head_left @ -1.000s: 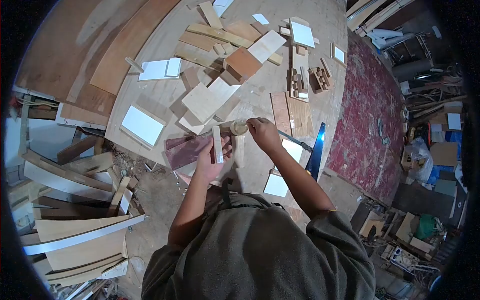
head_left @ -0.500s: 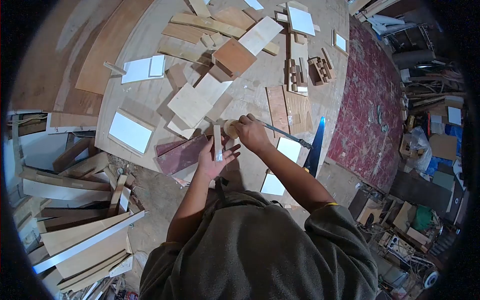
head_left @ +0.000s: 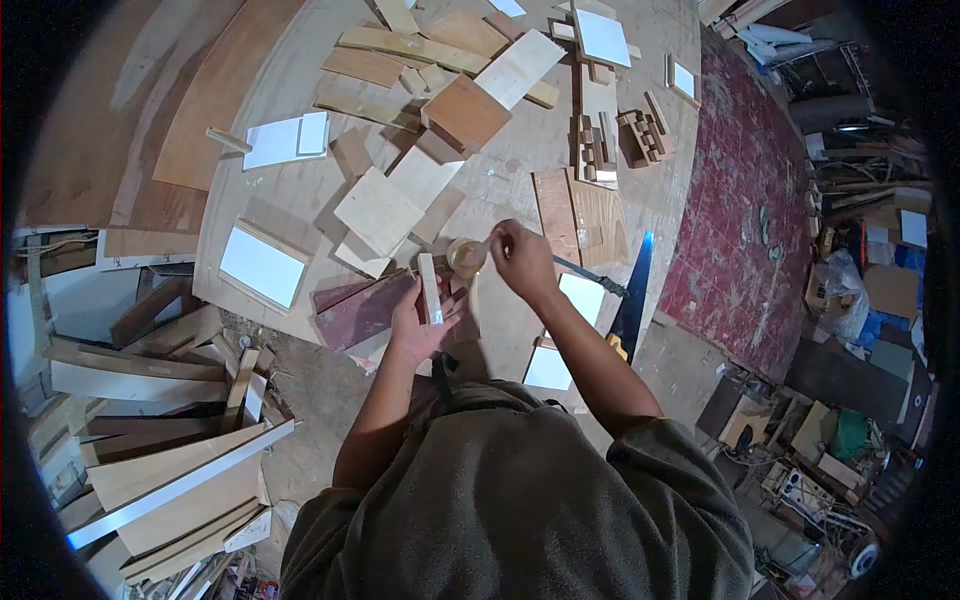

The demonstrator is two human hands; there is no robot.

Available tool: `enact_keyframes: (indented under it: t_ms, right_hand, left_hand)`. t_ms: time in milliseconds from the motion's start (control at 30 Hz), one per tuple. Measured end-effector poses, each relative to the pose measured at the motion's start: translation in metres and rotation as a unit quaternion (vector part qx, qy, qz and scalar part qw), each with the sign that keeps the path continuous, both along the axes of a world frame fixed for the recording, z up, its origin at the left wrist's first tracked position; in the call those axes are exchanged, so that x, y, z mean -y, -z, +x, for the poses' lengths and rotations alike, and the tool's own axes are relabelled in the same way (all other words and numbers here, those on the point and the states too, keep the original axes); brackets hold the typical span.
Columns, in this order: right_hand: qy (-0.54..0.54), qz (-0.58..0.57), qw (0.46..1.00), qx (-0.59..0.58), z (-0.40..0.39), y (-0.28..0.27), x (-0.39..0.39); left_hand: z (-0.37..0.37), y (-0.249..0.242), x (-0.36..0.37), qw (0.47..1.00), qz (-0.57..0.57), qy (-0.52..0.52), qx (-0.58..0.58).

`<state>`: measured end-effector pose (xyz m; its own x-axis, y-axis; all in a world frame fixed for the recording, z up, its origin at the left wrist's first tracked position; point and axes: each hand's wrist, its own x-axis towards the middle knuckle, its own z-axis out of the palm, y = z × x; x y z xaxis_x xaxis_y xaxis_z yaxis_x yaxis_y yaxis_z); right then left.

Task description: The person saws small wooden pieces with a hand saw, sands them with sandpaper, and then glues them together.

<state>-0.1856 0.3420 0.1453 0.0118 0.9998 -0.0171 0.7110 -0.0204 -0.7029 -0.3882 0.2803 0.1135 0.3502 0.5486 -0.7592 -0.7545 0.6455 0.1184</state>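
My left hand (head_left: 424, 322) is palm up, its thumb and fingers around a short pale wood strip (head_left: 430, 288) with a shiny lower end. My right hand (head_left: 522, 262) hovers just right of a small round cup (head_left: 465, 257), thumb and fingers pinched together; what they hold, if anything, I cannot make out. Behind that hand, a thin dark rod (head_left: 590, 277) with a knobby end lies on the table, partly hidden. To the left, near my left hand, lie reddish-purple wood blocks (head_left: 368, 311).
A handsaw (head_left: 634, 290) lies at the right, its blade upward. Pale boards (head_left: 379, 211), an orange-brown panel (head_left: 467, 115) and slotted wood blocks (head_left: 645, 138) cover the worktable (head_left: 500, 190). Offcuts (head_left: 150, 390) are piled at the lower left.
My right hand has moved right and slightly down, away from the cup, which is more exposed now. My left hand and the wood strip have shifted slightly left and down.
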Motion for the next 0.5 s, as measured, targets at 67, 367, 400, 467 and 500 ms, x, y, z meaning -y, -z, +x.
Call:
enact_keyframes:
  t_ms: [67, 367, 400, 467, 500]
  right_hand:
    - [0.081, -0.050, 0.991, -0.091, 0.010, -0.007, 0.005]
    - [0.109, -0.200, 0.777, -0.587, 0.021, -0.120, 0.068]
    - [0.094, -0.184, 0.762, -0.614, 0.020, -0.130, 0.078]
    - [0.085, -0.174, 0.749, -0.634, 0.017, -0.154, 0.095]
    - [0.079, -0.167, 0.737, -0.650, 0.016, -0.164, 0.104]
  left_hand:
    - [-0.007, -0.004, 0.003, 0.999, -0.030, -0.013, -0.031]
    - [-0.008, -0.085, 0.004, 0.987, 0.127, -0.016, 0.094]
    - [-0.003, -0.096, 0.006, 0.986, 0.137, -0.017, 0.095]
    - [0.014, -0.143, 0.011, 0.991, 0.119, -0.018, 0.057]
    - [0.019, -0.158, 0.014, 0.995, 0.098, -0.019, 0.021]
